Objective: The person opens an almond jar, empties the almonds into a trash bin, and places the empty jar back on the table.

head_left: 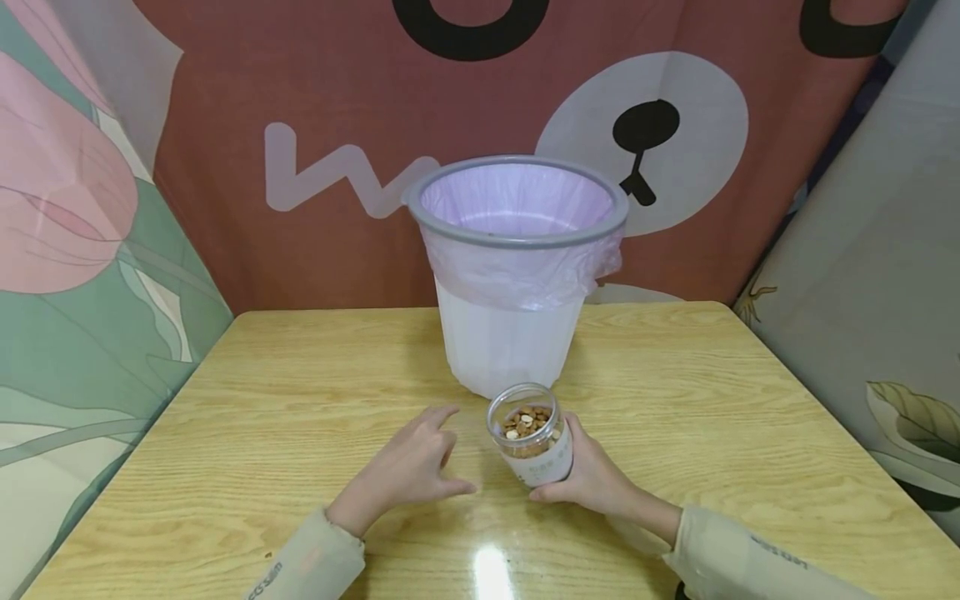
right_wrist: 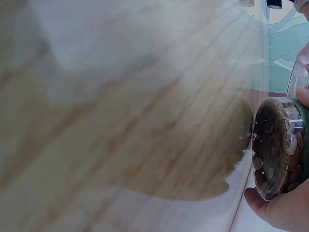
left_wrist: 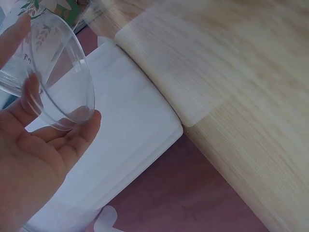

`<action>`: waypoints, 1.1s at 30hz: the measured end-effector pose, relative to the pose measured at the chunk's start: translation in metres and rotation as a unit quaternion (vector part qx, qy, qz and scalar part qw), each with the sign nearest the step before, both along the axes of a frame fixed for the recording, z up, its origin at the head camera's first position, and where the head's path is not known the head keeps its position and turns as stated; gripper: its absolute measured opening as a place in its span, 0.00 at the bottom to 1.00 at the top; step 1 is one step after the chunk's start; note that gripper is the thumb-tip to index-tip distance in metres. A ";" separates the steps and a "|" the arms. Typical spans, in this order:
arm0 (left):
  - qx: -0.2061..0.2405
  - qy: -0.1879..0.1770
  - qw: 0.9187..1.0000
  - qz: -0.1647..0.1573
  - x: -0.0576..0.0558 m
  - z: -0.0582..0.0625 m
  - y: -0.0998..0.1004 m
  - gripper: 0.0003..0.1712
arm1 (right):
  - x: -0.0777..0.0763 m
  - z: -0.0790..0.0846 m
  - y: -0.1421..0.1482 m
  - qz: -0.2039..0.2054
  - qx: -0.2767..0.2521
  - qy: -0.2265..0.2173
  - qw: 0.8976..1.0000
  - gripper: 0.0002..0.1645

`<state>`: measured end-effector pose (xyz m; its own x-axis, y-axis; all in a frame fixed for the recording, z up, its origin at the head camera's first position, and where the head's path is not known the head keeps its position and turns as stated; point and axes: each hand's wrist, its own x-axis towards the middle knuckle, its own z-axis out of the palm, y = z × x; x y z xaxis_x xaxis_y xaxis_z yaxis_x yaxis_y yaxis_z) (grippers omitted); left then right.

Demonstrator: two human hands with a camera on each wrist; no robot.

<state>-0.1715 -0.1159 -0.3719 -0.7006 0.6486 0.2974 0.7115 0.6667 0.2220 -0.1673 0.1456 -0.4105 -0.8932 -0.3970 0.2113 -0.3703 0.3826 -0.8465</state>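
My right hand (head_left: 588,475) grips a clear jar (head_left: 542,463) with a pale printed label, lidless and tilted above the wooden table. Brown nuts or kibble-like pieces (head_left: 528,422) with pale bits fill much of it. They show through the jar's base (right_wrist: 271,150) in the right wrist view. To its left, my left hand (head_left: 414,462) has thumb and fingers spread apart. Between them, the left wrist view shows a clear, round, rimmed piece like a lid (left_wrist: 63,72), held by its edge. That piece hardly shows in the head view.
Behind the jar stands a white bin (head_left: 510,346) with a grey rim and a pinkish liner (head_left: 517,271) folded over it. Wood-grain table (head_left: 300,383) surrounds it. Printed cloth hangs at the back and both sides.
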 end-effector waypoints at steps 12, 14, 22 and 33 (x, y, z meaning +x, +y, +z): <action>0.006 -0.092 0.996 -0.004 0.001 -0.001 -0.002 0.24 | 0.000 0.000 0.000 0.001 -0.001 0.001 1.000 0.58; 0.004 -0.096 0.995 -0.006 0.001 -0.001 -0.002 0.24 | -0.001 -0.001 0.000 0.001 0.001 0.002 1.000 0.58; 0.005 -0.105 0.994 -0.027 0.000 -0.006 -0.004 0.24 | -0.001 -0.002 0.000 0.001 0.000 0.003 1.000 0.58; -0.012 -0.086 0.995 -0.041 -0.001 -0.012 -0.003 0.24 | -0.001 -0.001 0.000 0.002 -0.001 -0.001 1.000 0.58</action>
